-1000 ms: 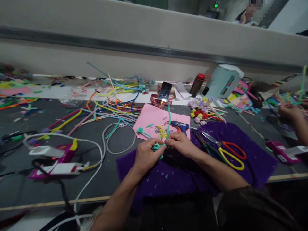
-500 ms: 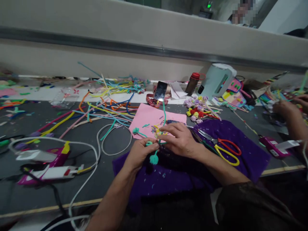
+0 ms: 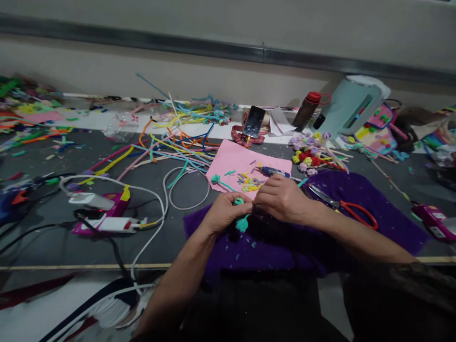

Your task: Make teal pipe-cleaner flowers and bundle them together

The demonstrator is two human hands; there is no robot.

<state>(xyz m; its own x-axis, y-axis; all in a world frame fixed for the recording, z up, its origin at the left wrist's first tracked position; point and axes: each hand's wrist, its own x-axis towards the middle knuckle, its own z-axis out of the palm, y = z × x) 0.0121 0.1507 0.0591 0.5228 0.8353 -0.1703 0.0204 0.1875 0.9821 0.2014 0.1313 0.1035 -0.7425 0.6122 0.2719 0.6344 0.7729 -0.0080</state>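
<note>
My left hand [image 3: 228,211] is closed in a pinch on a green pipe cleaner [image 3: 242,224], its fuzzy rounded end hanging below the fingertips. My right hand [image 3: 281,199] meets it, fingers curled together on the same piece; a green tip [image 3: 302,182] sticks out behind the knuckles. The exact grip there is partly hidden. A second green rounded end [image 3: 216,179] on a stem reaches from the pink sheet [image 3: 223,159] to my left hand; whether it joins the held piece, I cannot tell. Short cut bits [image 3: 245,180] and a blue pen-like tool [image 3: 272,171] lie beyond my fingers.
Under my hands is a purple cloth [image 3: 221,256], with red-handled scissors [image 3: 359,213] on its right. Loose pipe cleaners [image 3: 171,154], a white cable [image 3: 156,190] and a power strip [image 3: 117,204] occupy the left. Behind stand a phone [image 3: 254,122], a bottle [image 3: 307,111] and a jug [image 3: 352,107].
My view has swung left, so the co-worker's hands at the right are gone. My right fingers, spread before, are now curled in; the green stem that stood upright no longer does.
</note>
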